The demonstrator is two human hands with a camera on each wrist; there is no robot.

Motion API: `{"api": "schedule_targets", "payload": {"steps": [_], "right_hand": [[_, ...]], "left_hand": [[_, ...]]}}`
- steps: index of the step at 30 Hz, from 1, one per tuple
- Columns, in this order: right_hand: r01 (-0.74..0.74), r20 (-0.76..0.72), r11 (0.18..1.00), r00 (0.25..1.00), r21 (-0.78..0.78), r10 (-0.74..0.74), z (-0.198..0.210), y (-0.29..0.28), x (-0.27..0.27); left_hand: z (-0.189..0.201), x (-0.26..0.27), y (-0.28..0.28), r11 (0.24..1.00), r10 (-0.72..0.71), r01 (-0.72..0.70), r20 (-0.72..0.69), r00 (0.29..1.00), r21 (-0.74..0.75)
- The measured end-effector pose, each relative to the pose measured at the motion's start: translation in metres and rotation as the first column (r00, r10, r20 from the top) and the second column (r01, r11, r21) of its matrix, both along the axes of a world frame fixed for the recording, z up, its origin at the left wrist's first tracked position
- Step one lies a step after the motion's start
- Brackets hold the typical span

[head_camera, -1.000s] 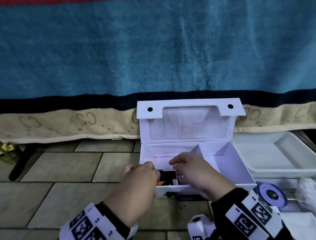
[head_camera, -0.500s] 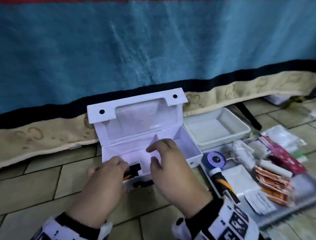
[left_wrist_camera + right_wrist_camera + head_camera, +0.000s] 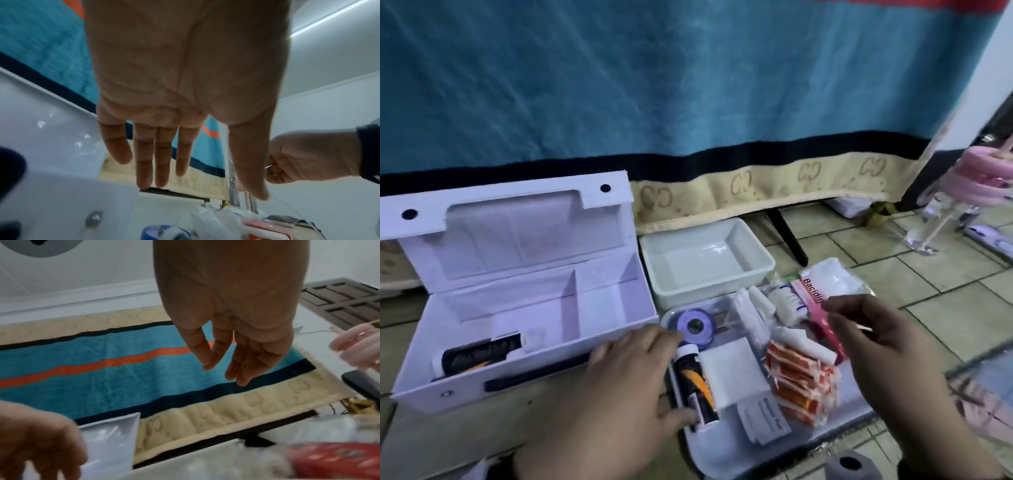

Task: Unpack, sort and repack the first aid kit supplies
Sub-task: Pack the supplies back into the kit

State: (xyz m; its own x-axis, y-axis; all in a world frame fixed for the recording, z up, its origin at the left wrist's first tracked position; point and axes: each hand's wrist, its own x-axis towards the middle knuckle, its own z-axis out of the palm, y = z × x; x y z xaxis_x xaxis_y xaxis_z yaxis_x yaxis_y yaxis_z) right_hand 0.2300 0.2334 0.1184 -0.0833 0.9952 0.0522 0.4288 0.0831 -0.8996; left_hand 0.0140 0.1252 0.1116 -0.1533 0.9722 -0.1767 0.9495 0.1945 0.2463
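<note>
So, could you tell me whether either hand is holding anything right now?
Neither: the left hand and the right hand are both open above the tray.

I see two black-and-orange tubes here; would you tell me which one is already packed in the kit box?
The tube lying in the left compartment of the white box. The other tube lies on the tray beside the left hand.

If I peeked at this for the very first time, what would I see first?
Probably the big white first aid box standing open on the floor at the left, with one black and orange tube in its left compartment. Next, the grey tray to its right, crowded with orange sachets, a purple tape roll and white gauze. Both hands, left hand and right hand, hover over it, holding nothing.
</note>
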Motion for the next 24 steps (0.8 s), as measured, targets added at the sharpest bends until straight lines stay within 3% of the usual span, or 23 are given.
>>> {"api": "schedule_targets", "payload": {"steps": [4,6,9,17,20,24], "right_hand": [[-0.033,0.277,0.998,0.961,0.045,0.019,-0.003,0.05,0.04],[-0.09,0.49,0.996,0.869,0.024,0.066,-0.012,0.07,0.048],[-0.186,0.645,0.982,0.748,-0.022,0.156,-0.026,0.087,0.046],[-0.292,0.707,0.94,0.626,-0.179,0.329,-0.032,0.097,0.039],[-0.289,0.695,0.939,0.636,-0.189,0.336,-0.027,0.096,0.042],[-0.252,0.619,0.952,0.724,-0.175,0.305,-0.024,0.097,0.05]], "left_hand": [[-0.019,0.027,0.013,0.998,0.063,-0.063,0.017,0.998,0.011],[-0.022,0.034,0.017,0.996,0.08,-0.08,-0.004,0.997,-0.047],[-0.021,0.039,0.022,0.988,0.098,-0.099,-0.008,0.995,-0.119],[-0.032,0.041,0.03,0.983,0.119,-0.122,-0.028,0.992,-0.137],[-0.035,0.041,0.032,0.988,0.123,-0.126,-0.03,0.992,-0.092],[-0.033,0.043,0.032,0.991,0.121,-0.124,-0.048,0.991,-0.053]]}}
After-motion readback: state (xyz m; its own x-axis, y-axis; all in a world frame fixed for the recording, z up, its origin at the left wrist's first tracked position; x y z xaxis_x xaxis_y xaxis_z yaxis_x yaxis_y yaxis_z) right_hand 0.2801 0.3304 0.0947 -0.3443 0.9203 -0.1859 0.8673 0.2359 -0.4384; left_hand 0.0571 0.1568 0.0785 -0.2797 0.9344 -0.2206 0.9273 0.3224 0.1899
